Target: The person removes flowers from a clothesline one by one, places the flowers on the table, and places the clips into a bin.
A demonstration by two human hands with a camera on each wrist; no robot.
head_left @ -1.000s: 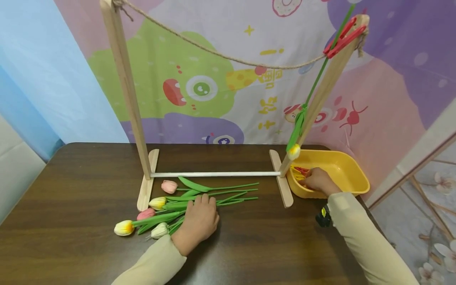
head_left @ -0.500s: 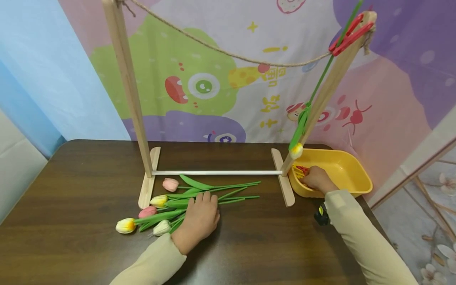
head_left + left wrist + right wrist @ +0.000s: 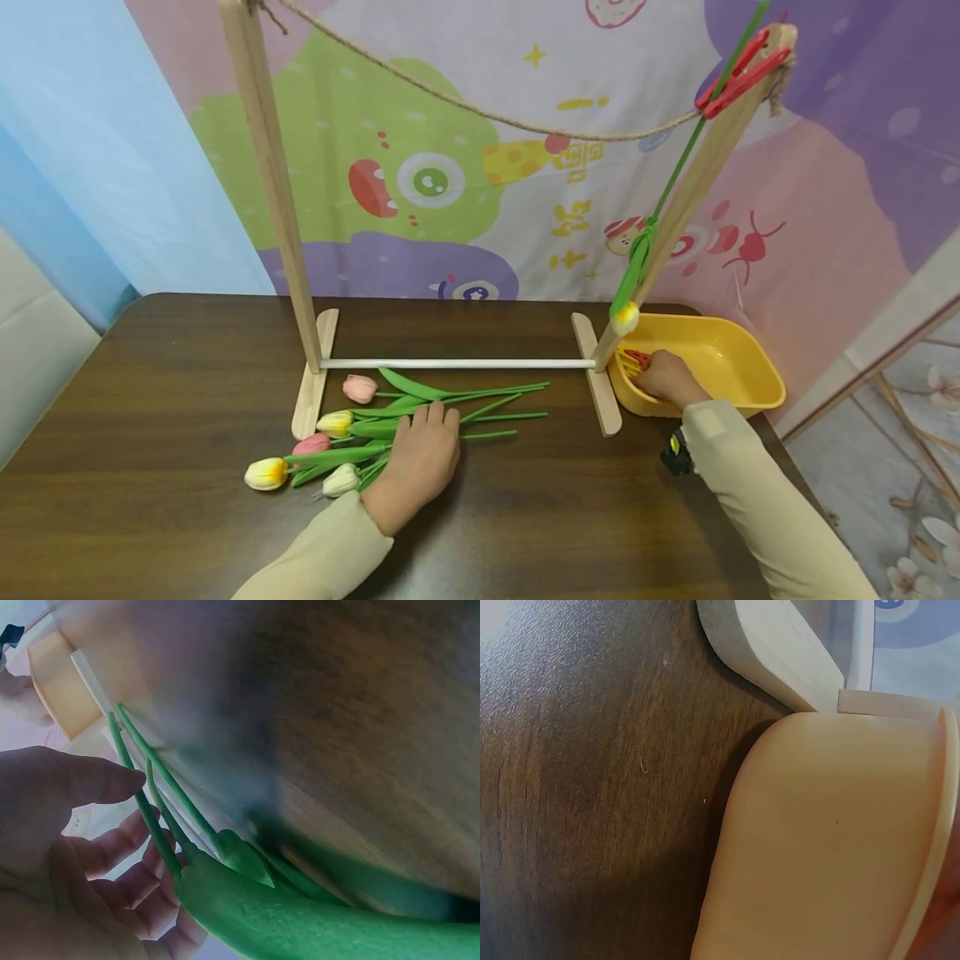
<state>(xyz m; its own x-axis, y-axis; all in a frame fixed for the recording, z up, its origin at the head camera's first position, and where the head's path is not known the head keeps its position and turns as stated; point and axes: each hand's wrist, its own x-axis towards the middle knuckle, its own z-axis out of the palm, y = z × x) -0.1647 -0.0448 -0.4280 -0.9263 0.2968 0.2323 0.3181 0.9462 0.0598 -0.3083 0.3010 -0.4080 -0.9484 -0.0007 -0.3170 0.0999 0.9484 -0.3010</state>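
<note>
My left hand [image 3: 420, 458] lies over a bunch of artificial tulips on the table. In the left wrist view, its thumb and forefinger pinch a green tulip stem [image 3: 159, 836], with other stems just beside. The blooms fan out leftward: a yellow-white tulip [image 3: 266, 474], another yellow tulip [image 3: 335, 423], a white tulip [image 3: 342, 481] and pink ones [image 3: 360, 388]. My right hand [image 3: 670, 377] reaches into a yellow basin [image 3: 738, 367] at red and yellow clothespins [image 3: 633, 362]. Its fingertips are hidden, so a grip there cannot be made out.
A wooden frame [image 3: 273, 183] with a white crossbar [image 3: 457, 364] stands on the table. A rope [image 3: 480, 112] sags between its posts. At its right end a red clothespin [image 3: 742, 81] holds a tulip [image 3: 637, 258] hanging bloom-down. A printed cloth [image 3: 450, 250] covers the wall behind.
One stem under my left hand has swung toward the near side, apart from the others. The right hand stays in the basin at the clothespins. The head view has shifted slightly.
</note>
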